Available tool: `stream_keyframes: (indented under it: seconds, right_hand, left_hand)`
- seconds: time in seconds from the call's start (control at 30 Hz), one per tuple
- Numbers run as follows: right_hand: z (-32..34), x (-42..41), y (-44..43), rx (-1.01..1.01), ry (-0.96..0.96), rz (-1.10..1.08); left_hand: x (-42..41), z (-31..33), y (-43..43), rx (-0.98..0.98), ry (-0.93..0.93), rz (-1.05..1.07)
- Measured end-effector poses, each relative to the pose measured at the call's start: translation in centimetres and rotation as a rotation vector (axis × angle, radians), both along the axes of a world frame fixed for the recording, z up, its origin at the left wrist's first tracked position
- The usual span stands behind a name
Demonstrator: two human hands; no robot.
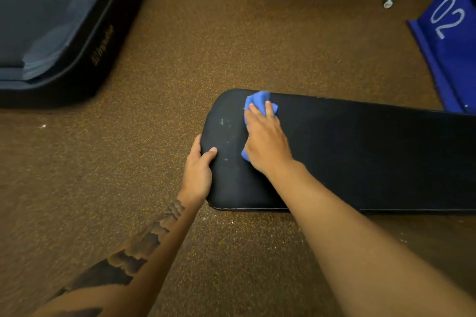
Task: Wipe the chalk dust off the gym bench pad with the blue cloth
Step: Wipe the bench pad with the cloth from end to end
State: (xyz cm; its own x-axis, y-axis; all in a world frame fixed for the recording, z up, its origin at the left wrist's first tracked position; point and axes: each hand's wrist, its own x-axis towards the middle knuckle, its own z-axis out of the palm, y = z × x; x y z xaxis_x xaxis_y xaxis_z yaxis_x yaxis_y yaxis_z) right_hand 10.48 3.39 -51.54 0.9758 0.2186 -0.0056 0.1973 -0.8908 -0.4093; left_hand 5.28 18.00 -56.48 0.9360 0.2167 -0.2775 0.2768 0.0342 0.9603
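Your right hand (266,144) is pressing, fingers nearly straight, on a crumpled blue cloth (260,100) near the rounded end of a long black padded gym bench pad (360,157). Your left hand (199,170) is gripping that end, thumb on top. Between your hands, white chalk specks (222,122) are dotting the pad.

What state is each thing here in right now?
bench pad: chalk specks show near its rounded end.
blue cloth: bunched, pressed onto the pad.
right hand: lies flat on the cloth.
left hand: grips the pad's end, thumb on top.
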Motion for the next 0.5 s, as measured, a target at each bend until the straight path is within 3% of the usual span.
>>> stream_keyframes:
  seconds: [0.1, 0.2, 0.37, 0.5]
  right_hand:
    - [0.3, -5.5, -1.1, 0.063, 0.019, 0.107]
    - [0.0, -7.0, -3.2, 0.042, 0.020, 0.057]
    - [0.4, 0.0, -3.9, 0.028, 0.014, -0.262]
    - [0.4, 4.8, -1.0, 0.050, -0.009, -0.252]
  left_hand:
    - [0.0, 0.2, -0.1, 0.010, -0.019, -0.009]
    - [0.2, 0.2, -0.1, 0.020, -0.023, -0.014]
    - [0.1, 0.0, -0.1, 0.007, -0.015, -0.013]
    - [0.1, 0.2, -0.3, 0.009, -0.008, -0.011]
